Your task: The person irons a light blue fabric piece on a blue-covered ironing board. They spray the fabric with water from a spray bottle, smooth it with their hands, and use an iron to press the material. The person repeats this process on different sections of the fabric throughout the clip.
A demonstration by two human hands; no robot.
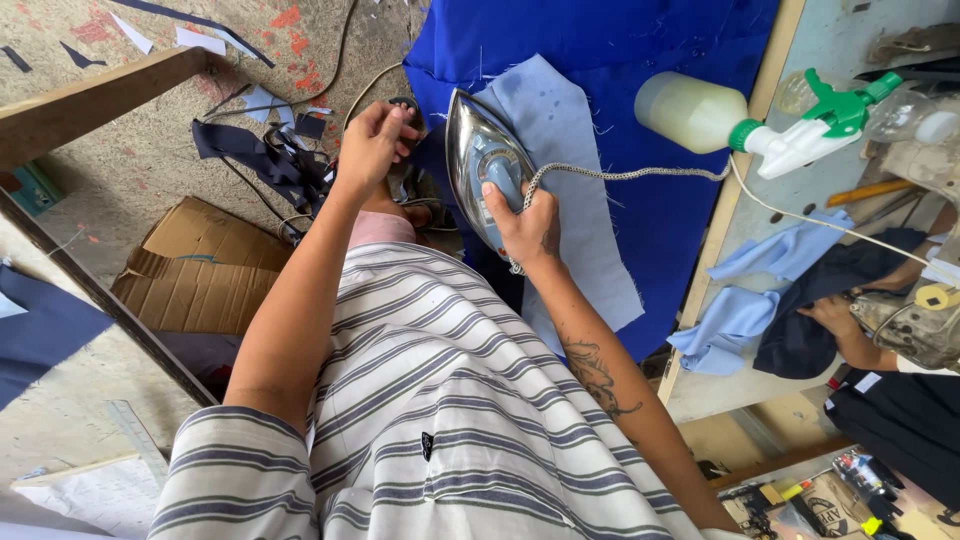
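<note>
— Any containers in view?

— One: a spray bottle (700,112) with a green and white trigger head, lying on its side at the right edge of the table (790,60). Its body is pale and cloudy; how full it is I cannot tell.

— And the hands?

— The right hand (525,225) is wrapped tight around the blue handle of the iron (480,165), arm stretched forward, a tattoo on the forearm. The left hand (375,140) reaches out past the table's left edge, fingers curled around something small and dark; what it is I cannot tell.

— Where does the iron sit?

— Under the right hand, on a pale blue fabric piece (570,180) spread over the deep blue cloth (650,40) that covers the table. Its braided cord (620,174) runs right toward the spray bottle.

— Anyone else?

— Another person's hand (830,315) rests on dark fabric at the right, just beside a crumpled light blue cloth (750,300).
</note>
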